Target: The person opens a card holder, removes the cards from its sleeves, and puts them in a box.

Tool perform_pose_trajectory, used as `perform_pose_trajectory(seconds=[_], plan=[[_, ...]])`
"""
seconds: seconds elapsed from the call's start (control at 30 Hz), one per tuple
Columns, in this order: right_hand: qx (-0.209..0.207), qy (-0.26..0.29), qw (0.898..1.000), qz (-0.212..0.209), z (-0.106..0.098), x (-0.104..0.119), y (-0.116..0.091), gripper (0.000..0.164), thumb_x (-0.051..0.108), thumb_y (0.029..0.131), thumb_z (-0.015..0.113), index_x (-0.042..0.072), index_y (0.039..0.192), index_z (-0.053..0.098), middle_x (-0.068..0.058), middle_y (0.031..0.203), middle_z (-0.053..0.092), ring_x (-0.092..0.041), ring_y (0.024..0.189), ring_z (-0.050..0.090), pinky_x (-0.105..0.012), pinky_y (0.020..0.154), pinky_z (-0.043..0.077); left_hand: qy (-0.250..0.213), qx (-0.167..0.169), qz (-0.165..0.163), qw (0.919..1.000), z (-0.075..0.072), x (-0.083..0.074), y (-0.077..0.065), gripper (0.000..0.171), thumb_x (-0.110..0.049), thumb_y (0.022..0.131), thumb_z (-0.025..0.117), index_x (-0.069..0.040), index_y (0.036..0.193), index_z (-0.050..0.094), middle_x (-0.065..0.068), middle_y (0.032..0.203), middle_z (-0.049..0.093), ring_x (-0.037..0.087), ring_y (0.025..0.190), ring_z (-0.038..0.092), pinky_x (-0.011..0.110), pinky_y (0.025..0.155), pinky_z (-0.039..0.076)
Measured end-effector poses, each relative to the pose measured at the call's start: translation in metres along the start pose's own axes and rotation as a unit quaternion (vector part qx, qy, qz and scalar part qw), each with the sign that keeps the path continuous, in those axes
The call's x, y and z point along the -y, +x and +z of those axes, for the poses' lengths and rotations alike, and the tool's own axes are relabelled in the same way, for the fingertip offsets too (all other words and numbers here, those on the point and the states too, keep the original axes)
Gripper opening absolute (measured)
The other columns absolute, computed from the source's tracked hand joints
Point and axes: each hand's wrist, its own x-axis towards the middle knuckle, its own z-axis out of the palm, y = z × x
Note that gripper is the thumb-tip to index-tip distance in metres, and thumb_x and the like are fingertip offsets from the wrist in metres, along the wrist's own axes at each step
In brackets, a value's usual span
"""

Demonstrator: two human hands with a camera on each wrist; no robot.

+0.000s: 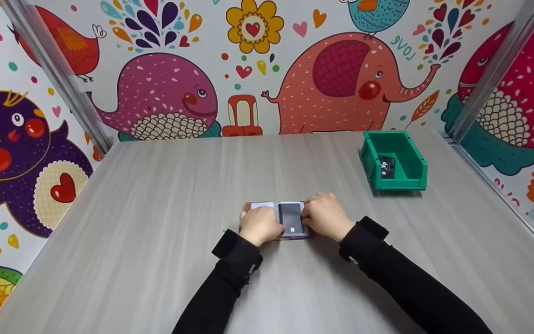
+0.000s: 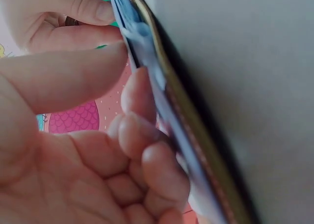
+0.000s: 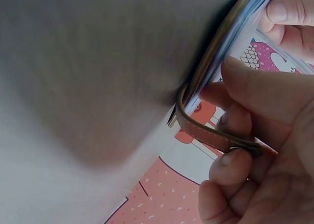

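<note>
A brown card holder (image 1: 248,205) lies spread out on the table, with pale plastic sleeves (image 1: 264,204) inside. On its right half shows a dark card (image 1: 291,217) with a small bright square near the bottom. My left hand (image 1: 260,226) covers much of the left half, its thumb at the card's lower left; curled fingers hold the sleeves in the left wrist view. At the right edge, my right hand (image 1: 328,216) pinches the sleeve side. The right wrist view shows the brown stitched strap (image 3: 208,135) running between that hand's bent fingers.
A green bin (image 1: 400,184) stands on the table (image 1: 155,222) at the back right, holding some black cards (image 1: 387,167). Patterned walls (image 1: 248,60) enclose the back and sides, with metal posts (image 1: 58,74) at the corners.
</note>
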Motion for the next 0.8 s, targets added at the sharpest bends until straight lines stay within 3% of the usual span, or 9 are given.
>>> perform_pose_trajectory(seconds=[0.27,0.5,0.8], plan=[[0.012,-0.003,1.0,0.004,-0.0002,0.0009,0.0008,0.009,0.009,0.064,0.08,0.009,0.065,0.071,-0.004,0.072,0.064,-0.026,0.067,0.053,-0.042,0.061,0.037,-0.006,0.019,-0.011,0.9997,0.0008,0.001,0.0048,0.022,-0.031,0.071,0.072,-0.011,0.073,0.062,0.004,0.085,0.064,0.024,0.079,0.058,0.046,0.077,0.035],[-0.009,-0.003,1.0,-0.012,0.0017,0.0,0.0012,0.014,0.006,0.061,0.081,0.01,0.059,0.068,-0.003,0.068,0.064,-0.027,0.063,0.053,-0.043,0.06,0.038,-0.013,0.035,-0.014,0.9992,-0.0005,0.002,0.0086,0.023,-0.031,0.071,0.072,-0.011,0.072,0.06,0.003,0.083,0.064,0.024,0.078,0.058,0.05,0.082,0.034],[0.002,-0.004,1.0,-0.002,0.0016,0.0,0.0015,0.01,0.008,0.063,0.08,0.01,0.064,0.071,-0.004,0.075,0.067,-0.027,0.067,0.055,-0.043,0.062,0.039,-0.014,0.044,-0.012,0.9989,-0.0014,0.0021,0.0086,0.022,-0.032,0.072,0.07,-0.012,0.072,0.061,0.003,0.085,0.064,0.023,0.079,0.057,0.052,0.085,0.033]])
